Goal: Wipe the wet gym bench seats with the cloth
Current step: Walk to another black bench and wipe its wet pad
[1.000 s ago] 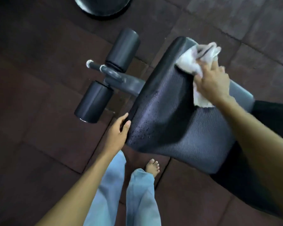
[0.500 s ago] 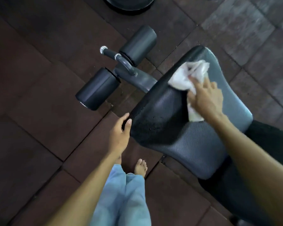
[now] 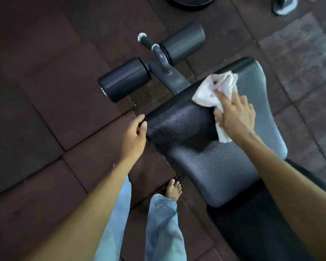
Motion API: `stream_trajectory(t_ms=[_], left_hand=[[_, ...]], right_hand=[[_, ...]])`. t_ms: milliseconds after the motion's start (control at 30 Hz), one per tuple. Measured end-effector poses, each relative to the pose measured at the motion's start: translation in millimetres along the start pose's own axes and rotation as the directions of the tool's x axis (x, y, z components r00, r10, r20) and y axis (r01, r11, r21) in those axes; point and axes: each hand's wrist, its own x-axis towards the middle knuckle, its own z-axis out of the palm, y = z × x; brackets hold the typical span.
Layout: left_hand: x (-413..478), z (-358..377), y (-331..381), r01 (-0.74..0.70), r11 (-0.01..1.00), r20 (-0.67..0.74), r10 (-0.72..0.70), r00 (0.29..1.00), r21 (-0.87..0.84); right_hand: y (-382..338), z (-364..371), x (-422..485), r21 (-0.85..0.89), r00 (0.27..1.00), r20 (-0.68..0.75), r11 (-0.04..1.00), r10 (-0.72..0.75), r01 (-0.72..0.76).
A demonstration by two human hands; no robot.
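Head view: the white cloth (image 3: 215, 89) lies bunched on the upper middle of the frame, pressed onto the far end of the bench seat (image 3: 224, 166) by the right hand (image 3: 235, 117). That hand lies flat on the cloth, fingers spread and bearing down, with one tail of the fabric trailing out under the palm toward the centre right. The left hand (image 3: 135, 137) sits at centre left, its fingers curled loosely against the seat's near corner, closed on nothing. The two hands are well apart, one at each side of the pad.

The cloth looks soft, light and limp; it should fold to any shape, so a flat palm over a wadded middle seems a better hold than a pinch at an edge, which would let it drag and unroll. The seat looks like firm padding under a ribbed, vinyl-like skin, probably slick where wet. Droplets (image 3: 167, 129) show on the dark patch beside the left hand, so that corner appears not yet wiped.

Counted: one cloth, one grey seat pad, one darker pad (image 3: 252, 223) adjoining it at lower right, two foam rollers (image 3: 124, 80) at upper centre, two hands, one bare foot (image 3: 174, 189) on the tiled floor (image 3: 45, 91)
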Motion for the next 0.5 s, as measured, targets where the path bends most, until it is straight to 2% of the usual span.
stream_trajectory(t_ms=[67,133,167,233,300,367,433,500], left_hand=[[-12,7,-2,-0.018,1.0,-0.044,0.018,0.999,-0.003],[-24,12,-7,-0.026,1.0,-0.079,0.025,0.997,-0.013],[-29,15,-8,-0.024,0.999,-0.087,0.022,0.996,-0.023],[-36,18,-9,-0.011,0.999,-0.089,0.007,0.996,-0.046],[-38,19,-10,0.002,0.998,-0.096,-0.008,0.995,-0.062],[-38,19,-11,0.003,0.999,-0.095,-0.008,0.995,-0.052],[-37,18,-12,-0.011,0.999,-0.086,0.008,0.996,-0.034],[-36,14,-15,-0.033,0.999,-0.071,0.03,0.997,-0.032]], right_hand=[[-4,1,21,0.046,0.987,-0.046,0.987,0.156,-0.154],[-31,3,28,0.113,0.959,-0.03,0.954,0.283,-0.279],[-48,5,22,0.089,0.966,-0.027,0.963,0.257,-0.254],[-73,10,-6,0.015,0.999,-0.011,0.999,0.048,-0.048],[-75,10,-32,0.008,0.982,0.044,0.983,-0.183,0.183],[-52,6,-35,0.012,0.949,0.074,0.952,-0.306,0.306],[-26,1,-28,-0.024,0.953,0.063,0.954,-0.295,0.297],[-20,2,-13,-0.008,0.99,0.018,0.99,-0.138,0.139]])
